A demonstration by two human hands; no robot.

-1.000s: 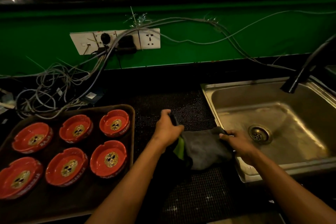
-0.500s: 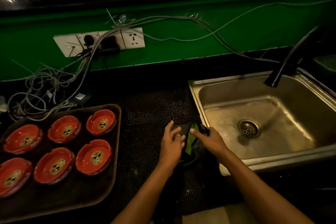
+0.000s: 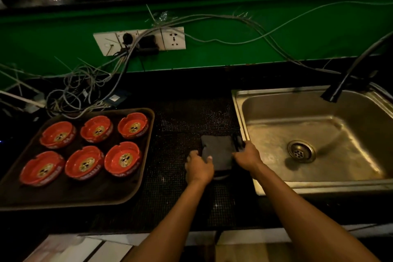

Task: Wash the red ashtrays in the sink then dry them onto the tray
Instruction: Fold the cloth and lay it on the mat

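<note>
Now both hands on cloth (image 3: 219, 152) beside sink (image 3: 239, 110) edge.

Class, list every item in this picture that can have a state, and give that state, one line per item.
Red ashtrays: six, upright, in two rows on the tray.
Tray: flat on the counter, left of the mat.
Cloth: folded, lying on the mat beside the sink.
Left hand: grips the cloth's left edge.
Right hand: grips the cloth's right edge.
Sink: holds no ashtrays, drain open.
Tap: no water visible.

Both hands (image 3: 223, 162) forward, fingers curled, gripping.
</note>
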